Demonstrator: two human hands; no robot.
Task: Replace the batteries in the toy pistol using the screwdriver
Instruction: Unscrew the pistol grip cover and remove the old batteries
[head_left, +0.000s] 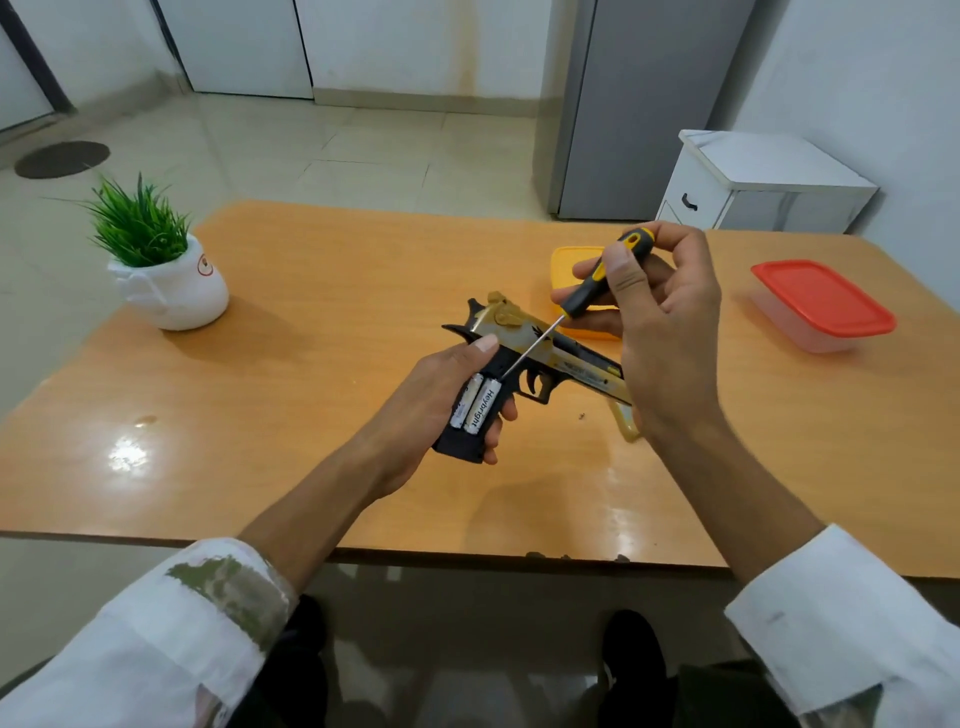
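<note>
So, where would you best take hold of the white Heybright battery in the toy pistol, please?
Likely the white battery, at its upper end, from the open side: it lies recessed beside its twin, so only that end, by the yellow-black screwdriver tip, can be levered out.

1 wide-angle head camera looks forward and down, close above the table (322, 270).

the room is bright and evenly lit from overhead, with a white glare patch on the glossy table (311, 374) near its left front edge. soft, faint shadows lie under my left hand (441, 405) and beside the plant pot (176, 291). the wide lens bows the table edges and leans the walls (857, 78), and my sleeves (156, 649) look smeared at the bottom corners.
</note>
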